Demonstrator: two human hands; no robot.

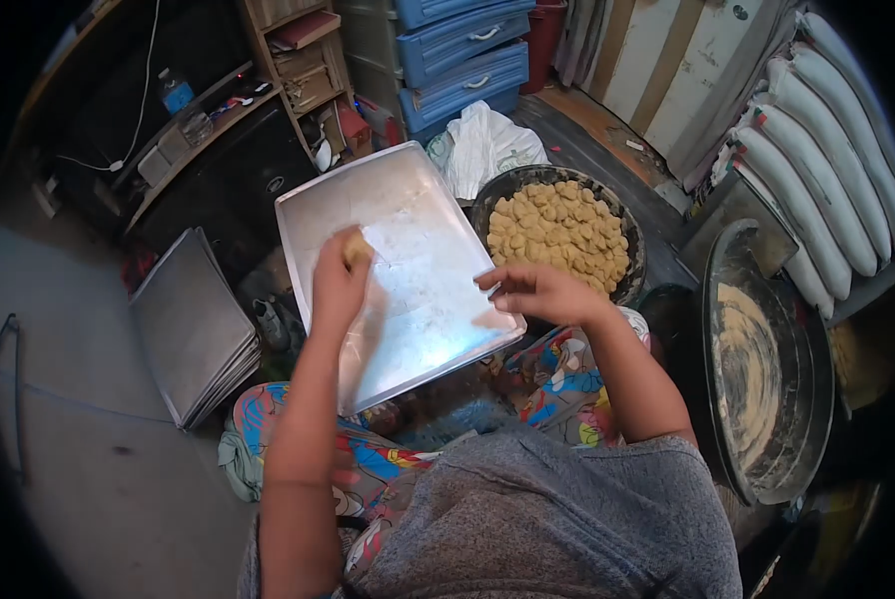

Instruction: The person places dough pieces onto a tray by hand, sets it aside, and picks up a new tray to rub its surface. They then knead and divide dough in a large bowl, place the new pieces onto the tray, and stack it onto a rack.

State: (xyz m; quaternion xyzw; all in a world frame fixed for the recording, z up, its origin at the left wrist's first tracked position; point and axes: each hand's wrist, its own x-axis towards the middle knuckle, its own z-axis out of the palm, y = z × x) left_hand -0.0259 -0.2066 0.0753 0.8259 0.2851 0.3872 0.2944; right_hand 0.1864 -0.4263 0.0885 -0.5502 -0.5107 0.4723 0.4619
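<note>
A large shallow metal baking tray (418, 270) lies tilted across my lap. My left hand (340, 275) is closed over the left part of the tray, fingers wrapped round a small tan and white wad (364, 246). Its exact kind I cannot tell, since the hand covers most of it. My right hand (542, 293) is over the tray's right edge with its fingers apart and nothing in them. Just beyond it stands a round black tub filled with tan lumps of dough (557, 230).
Several more metal trays (193, 329) lean in a stack at left. At right, a big black basin (767, 379) with floury residue stands on its side. Filled white sacks (787, 170) are piled behind it. A white plastic bag (482, 150) sits before blue drawers (467, 60).
</note>
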